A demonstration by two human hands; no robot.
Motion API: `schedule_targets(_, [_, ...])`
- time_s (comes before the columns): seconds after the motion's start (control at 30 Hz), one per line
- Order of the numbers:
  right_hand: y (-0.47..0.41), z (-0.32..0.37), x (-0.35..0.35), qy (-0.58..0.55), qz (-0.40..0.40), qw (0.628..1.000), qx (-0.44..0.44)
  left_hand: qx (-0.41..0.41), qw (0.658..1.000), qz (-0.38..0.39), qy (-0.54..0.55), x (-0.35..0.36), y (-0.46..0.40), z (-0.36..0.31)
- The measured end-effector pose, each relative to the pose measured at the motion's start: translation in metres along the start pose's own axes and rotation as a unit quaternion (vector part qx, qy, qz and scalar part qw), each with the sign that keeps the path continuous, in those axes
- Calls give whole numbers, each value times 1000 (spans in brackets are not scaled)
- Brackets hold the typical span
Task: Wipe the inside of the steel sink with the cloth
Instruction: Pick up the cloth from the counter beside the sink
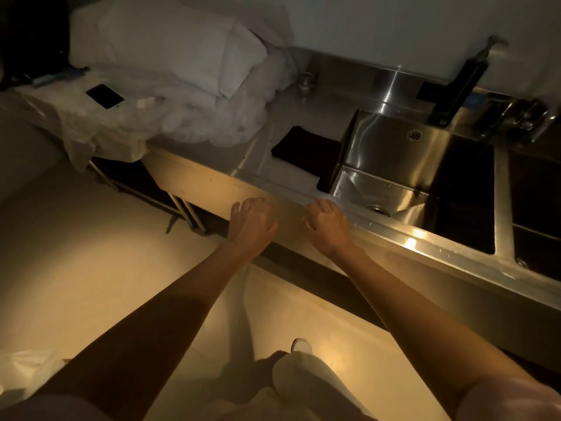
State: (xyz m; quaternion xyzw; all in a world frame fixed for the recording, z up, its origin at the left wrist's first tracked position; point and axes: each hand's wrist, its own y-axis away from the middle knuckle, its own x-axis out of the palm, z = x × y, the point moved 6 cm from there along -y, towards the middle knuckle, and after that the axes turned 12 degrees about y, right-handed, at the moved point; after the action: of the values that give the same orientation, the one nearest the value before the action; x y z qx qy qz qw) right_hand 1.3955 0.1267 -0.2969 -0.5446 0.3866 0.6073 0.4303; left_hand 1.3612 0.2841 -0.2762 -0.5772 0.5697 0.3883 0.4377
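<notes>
Both grips empty: left hand point(253, 221) loosely open, right hand point(326, 224) loosely curled at bench front edge. Dark folded cloth point(305, 154) untouched beside rectangular steel sink point(394, 153). Best: grasp cloth flat first.

The cloth point(306, 153) before me is black and plain, lying on the silvery grey steel bench point(258, 141). The sink point(391, 153) is the same bright steel, streaked with white glare and a warm orange glint on its front rim; a small round overflow grille point(414, 135) shows a spoked pattern. The tap point(458, 89) is black. The heaped linen point(170, 65) is white. The phone point(105, 96) has a black face with a pale edge. The floor point(76, 253) is cream, lit yellowish. My trousers point(306, 387) and shoe point(301, 345) are white.
</notes>
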Motion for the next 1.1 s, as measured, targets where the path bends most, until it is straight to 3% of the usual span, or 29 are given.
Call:
schedule_targets(0.3, [-84,-33,3,-12,23,999,20,-10,999,36,5,18,-88,11])
schedule_targets(0.53, [-117,-41,14,-48,23,997,62,26,998,53,30,24,-141,20])
schedule_targets(0.73, [-158,-49,22,-44,5,988,149,97,991,88,40,35,-206,29])
schedule_targets(0.9, [-201,-40,21,-51,-17,979,196,152,985,74,21,20,-265,54])
schedule_targets(1.1, [-208,-31,34,-63,-6,961,268,221,970,102,12,30,-291,53])
